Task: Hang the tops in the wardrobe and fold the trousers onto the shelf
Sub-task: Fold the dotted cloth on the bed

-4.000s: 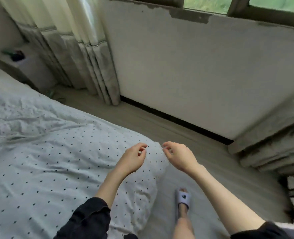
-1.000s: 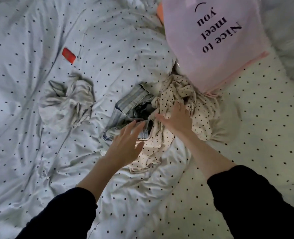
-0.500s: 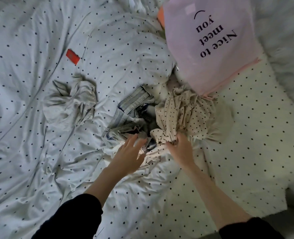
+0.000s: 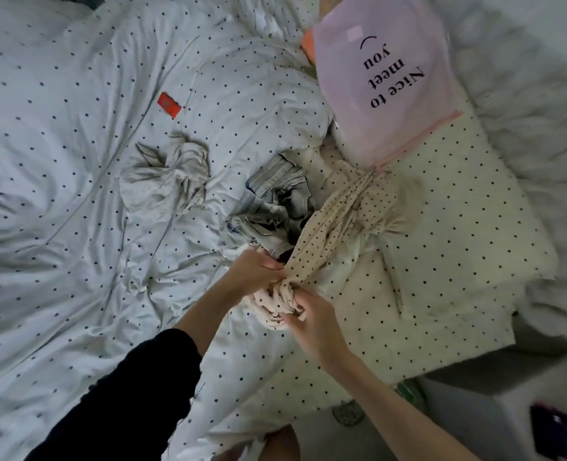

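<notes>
Clothes all on the bed [image 4: 59,161], so we're right at the start, I'd say. Far left of the pile, a crumpled grey garment [image 4: 167,176] lies untouched near a red tag [image 4: 169,104]. Centre, denim jeans [image 4: 275,201] sit bunched, nowhere near folded. Now the action: left hand [image 4: 254,271] and right hand [image 4: 312,322] both have their fingers [image 4: 269,262] curled tight into the cream dotted top [image 4: 338,221], gathering its near end while the rest trails towards the pink pillow [image 4: 385,78]. No wardrobe, hanger or shelf in sight. Nothing looks hung, nothing folded; every piece is to come.
</notes>
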